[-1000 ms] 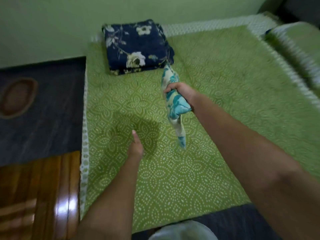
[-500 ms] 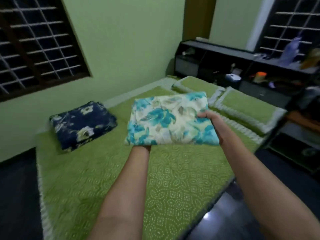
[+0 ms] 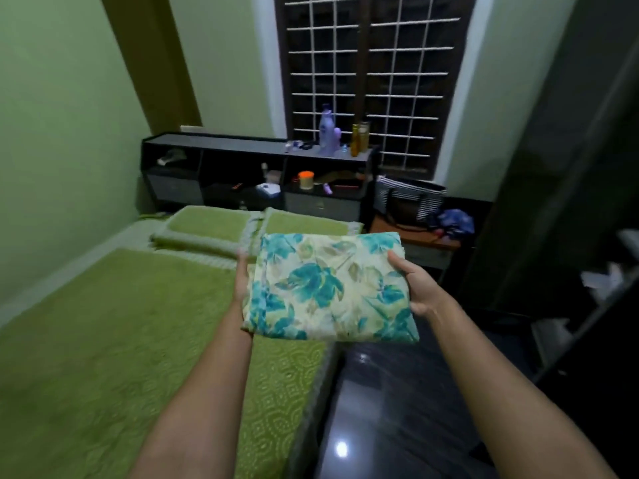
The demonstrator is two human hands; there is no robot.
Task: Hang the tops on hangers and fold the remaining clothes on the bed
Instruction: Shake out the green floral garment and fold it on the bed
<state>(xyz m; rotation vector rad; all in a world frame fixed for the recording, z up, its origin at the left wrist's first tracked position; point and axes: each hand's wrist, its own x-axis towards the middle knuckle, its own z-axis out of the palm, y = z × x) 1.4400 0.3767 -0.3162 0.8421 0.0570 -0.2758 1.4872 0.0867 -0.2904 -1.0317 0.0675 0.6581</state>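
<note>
Folded teal floral cloth (image 3: 328, 288) held level above the bed's (image 3: 103, 340) edge. Left hand (image 3: 242, 281) supports beneath, fingers mostly hidden; right hand (image 3: 420, 288) has its grip on the right edge, thumb on top. Flat hold likely preserves the folds.

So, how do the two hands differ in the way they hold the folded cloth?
The left hand is at the folded cloth's left edge, mostly hidden beneath it; the right hand is at the right edge, in plain view. The left shows only straight fingers; the right lays its thumb on top. Both hold the cloth up, above the bed's edge.
</note>
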